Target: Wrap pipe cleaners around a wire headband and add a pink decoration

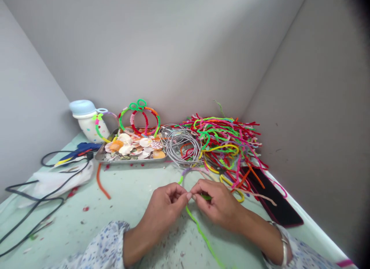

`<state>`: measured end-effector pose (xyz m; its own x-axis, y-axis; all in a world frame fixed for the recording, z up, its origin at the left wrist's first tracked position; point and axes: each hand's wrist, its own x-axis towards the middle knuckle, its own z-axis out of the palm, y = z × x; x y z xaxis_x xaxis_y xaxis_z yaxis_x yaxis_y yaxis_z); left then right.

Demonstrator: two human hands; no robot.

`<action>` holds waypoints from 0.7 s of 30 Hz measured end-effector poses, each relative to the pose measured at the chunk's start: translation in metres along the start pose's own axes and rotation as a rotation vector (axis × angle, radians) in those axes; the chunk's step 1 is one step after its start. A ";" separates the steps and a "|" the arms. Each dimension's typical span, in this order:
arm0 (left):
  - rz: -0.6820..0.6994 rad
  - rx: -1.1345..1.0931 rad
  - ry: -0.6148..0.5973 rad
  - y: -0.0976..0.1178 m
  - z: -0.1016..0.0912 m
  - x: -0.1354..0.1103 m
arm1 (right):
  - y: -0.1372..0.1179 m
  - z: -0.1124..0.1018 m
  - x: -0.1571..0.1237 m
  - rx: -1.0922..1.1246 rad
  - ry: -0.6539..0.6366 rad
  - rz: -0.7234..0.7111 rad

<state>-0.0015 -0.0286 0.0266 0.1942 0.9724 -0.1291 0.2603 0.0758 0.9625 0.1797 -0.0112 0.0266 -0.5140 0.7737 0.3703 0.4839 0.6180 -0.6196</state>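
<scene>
My left hand point(166, 207) and my right hand point(217, 202) meet at the middle of the pale green table point(130, 192), fingers pinched together. Between them runs a lime green pipe cleaner point(202, 232) that trails down toward me. A thin grey headband wire point(187, 172) arcs up from the pinch point. Both hands are closed on the pipe cleaner where it meets the wire. A silver bangle sits on my right wrist.
A big pile of coloured pipe cleaners point(225, 142) lies at the back right, beside a stack of bare wire headbands point(182, 145). A metal tray of seashells point(133, 147), wrapped headbands point(140, 116), a white bottle point(86, 120), a glue gun point(79, 149) with black cable and a dark phone point(274, 199) surround me.
</scene>
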 end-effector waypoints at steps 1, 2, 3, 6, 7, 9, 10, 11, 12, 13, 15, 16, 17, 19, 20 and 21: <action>0.006 -0.010 -0.003 -0.001 0.000 0.000 | 0.000 0.000 0.000 0.001 -0.003 0.011; 0.011 -0.021 -0.007 -0.002 0.000 0.000 | -0.001 -0.001 0.000 0.004 -0.006 0.022; 0.011 -0.032 -0.013 -0.002 0.000 0.001 | -0.002 -0.001 0.000 0.009 -0.009 0.035; 0.003 -0.058 -0.017 -0.004 0.000 0.003 | -0.005 -0.003 0.001 0.048 -0.017 0.077; 0.005 -0.063 -0.016 -0.004 0.000 0.003 | -0.006 -0.004 0.001 0.062 -0.022 0.093; 0.022 -0.074 -0.013 -0.004 0.000 0.004 | -0.008 -0.005 0.002 0.086 -0.033 0.131; 0.033 -0.082 -0.012 -0.003 0.000 0.003 | -0.008 -0.005 0.003 0.098 -0.037 0.152; 0.045 -0.090 -0.013 -0.003 0.000 0.003 | -0.009 -0.006 0.004 0.114 -0.042 0.171; 0.054 -0.097 -0.011 -0.003 0.001 0.002 | -0.010 -0.006 0.004 0.132 -0.047 0.188; 0.063 -0.099 -0.010 -0.002 0.001 0.001 | -0.010 -0.007 0.005 0.150 -0.054 0.204; 0.079 -0.095 -0.014 -0.001 0.001 -0.001 | -0.010 -0.008 0.005 0.179 -0.065 0.229; 0.088 -0.092 -0.017 0.000 0.001 -0.002 | -0.010 -0.008 0.006 0.188 -0.067 0.236; 0.098 -0.088 -0.020 0.000 0.001 -0.002 | -0.010 -0.008 0.006 0.194 -0.066 0.240; 0.116 -0.074 -0.020 0.002 0.001 -0.003 | -0.010 -0.009 0.006 0.202 -0.058 0.245; 0.123 -0.066 -0.015 0.003 0.000 -0.004 | -0.010 -0.009 0.007 0.204 -0.055 0.248; 0.127 -0.057 -0.010 0.003 0.000 -0.004 | -0.010 -0.010 0.007 0.207 -0.056 0.253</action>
<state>-0.0014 -0.0319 0.0303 0.2316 0.9728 -0.0077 0.1788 -0.0348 0.9833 0.1783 -0.0107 0.0420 -0.4369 0.8866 0.1518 0.4501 0.3616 -0.8165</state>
